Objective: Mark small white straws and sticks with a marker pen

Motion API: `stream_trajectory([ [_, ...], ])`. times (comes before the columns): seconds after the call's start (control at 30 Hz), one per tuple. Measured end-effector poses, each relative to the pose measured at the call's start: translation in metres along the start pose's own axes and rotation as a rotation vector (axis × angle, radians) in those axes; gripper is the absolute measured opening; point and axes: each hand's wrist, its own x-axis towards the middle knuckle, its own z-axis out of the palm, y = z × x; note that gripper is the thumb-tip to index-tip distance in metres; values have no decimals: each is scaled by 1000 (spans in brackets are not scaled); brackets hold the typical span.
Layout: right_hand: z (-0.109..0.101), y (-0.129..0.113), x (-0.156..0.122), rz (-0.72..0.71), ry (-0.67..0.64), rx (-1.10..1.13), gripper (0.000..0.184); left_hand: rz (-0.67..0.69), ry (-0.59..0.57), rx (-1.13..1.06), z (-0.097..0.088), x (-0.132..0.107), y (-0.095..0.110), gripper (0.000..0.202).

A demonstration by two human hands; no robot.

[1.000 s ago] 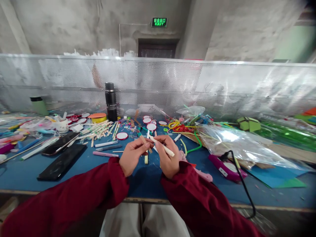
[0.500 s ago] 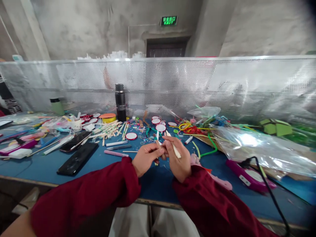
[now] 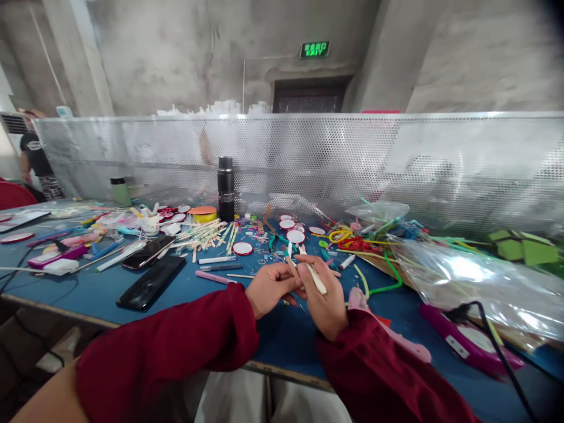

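Note:
My left hand [image 3: 269, 289] and my right hand [image 3: 324, 296] meet over the blue table [image 3: 185, 294], both in dark red sleeves. The right hand's fingers are closed round a pale white stick [image 3: 315, 277] that points up and to the left. The left hand pinches a thin wooden stick [image 3: 290, 262] right beside it. Fingertips of both hands touch where the two sticks come together.
Two black phones [image 3: 152, 281] lie to the left. A black flask [image 3: 226, 189] stands at the back by a heap of wooden sticks [image 3: 207, 232]. A clear plastic bag [image 3: 476, 276] and a purple glue gun [image 3: 467, 343] with a black cord lie right. A person stands far left.
The camera has swung left and down a little, so the table contents sit further right. My hands stay together on the sticks; the white stick now stands steeper.

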Motion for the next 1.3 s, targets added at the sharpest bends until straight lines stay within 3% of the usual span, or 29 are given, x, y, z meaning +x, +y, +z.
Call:
stream_trajectory([
  [0.27, 0, -8, 1, -79, -6, 35, 27, 48, -46, 91, 0, -4, -1, 60],
  [0.53, 6, -13, -1, 11, -4, 127, 24, 125, -67, 246, -2, -7, -2, 49],
  [0.67, 7, -9, -2, 60, -52, 193, 22, 114, -114, 232, 0, -8, 0, 53],
  [0.97, 6, -6, -3, -136, 31, -3, 21, 125, -110, 268, 1, -10, 0, 54],
  [1.3, 6, -8, -2, -155, 20, -11, 23, 152, -83, 295, 1, -11, -2, 58],
])
